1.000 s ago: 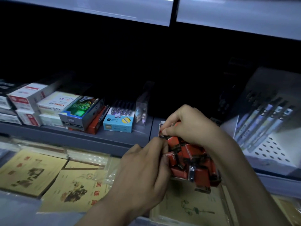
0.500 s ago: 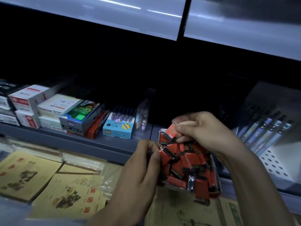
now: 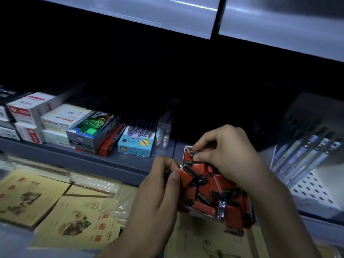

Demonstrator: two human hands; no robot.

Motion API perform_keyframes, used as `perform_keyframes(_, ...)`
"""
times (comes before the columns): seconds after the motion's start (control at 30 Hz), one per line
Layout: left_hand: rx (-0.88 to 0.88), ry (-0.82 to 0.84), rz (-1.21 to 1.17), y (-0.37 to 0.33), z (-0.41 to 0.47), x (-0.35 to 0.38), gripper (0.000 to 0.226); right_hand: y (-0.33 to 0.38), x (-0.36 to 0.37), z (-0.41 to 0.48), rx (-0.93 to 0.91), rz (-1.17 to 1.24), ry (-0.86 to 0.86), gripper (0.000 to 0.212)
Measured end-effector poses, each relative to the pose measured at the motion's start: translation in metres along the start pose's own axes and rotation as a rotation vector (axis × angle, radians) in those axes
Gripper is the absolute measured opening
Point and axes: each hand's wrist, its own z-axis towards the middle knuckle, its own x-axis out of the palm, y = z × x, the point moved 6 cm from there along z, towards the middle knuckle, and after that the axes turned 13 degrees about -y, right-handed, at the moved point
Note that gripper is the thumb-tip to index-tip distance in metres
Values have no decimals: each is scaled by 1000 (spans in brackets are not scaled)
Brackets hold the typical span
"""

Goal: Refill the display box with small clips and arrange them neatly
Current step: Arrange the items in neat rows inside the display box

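Box (image 3: 186,148) of red clips (image 3: 214,194), lower centre: left hand (image 3: 158,192) pinches a clip at its left edge, right hand (image 3: 229,155) pinches one up top (both thumb-to-fingertip).

clips (image 3: 204,183): coloured red, edged in black. light blue box (image 3: 135,146): marked with a yellow circle. green box (image 3: 93,131): trimmed in blue. white boxes (image 3: 28,110): labelled in red. booklets (image 3: 80,224): tan, printed with dark ink drawings and red characters. panel (image 3: 314,189): white, dotted with dark round holes.
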Motion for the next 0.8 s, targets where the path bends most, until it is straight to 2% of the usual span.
perform_keyframes(0.17,29,-4,-3,-1,2,0,21,3,11,-4,-89,-36,83,10)
perform_keyframes(0.27,68,-12,36,-2,6,-1,24,0,7,-6,-119,-100,95,29)
perform_keyframes(0.33,139,1,99,-4,9,-1,25,-5,-5,-6,-99,-111,45,39)
perform_keyframes(0.5,356,59,353,-12,19,3,17,-27,-39,-5,-33,-174,-126,26)
perform_keyframes(0.6,412,121,457,-11,24,7,20,-30,-36,-8,-22,-247,-105,21)
perform_keyframes(0.73,453,179,519,-9,29,9,24,-33,-26,-8,16,-301,-57,38)
perform_keyframes(0.8,479,177,559,-9,30,9,27,-35,-20,-6,21,-306,-38,38)
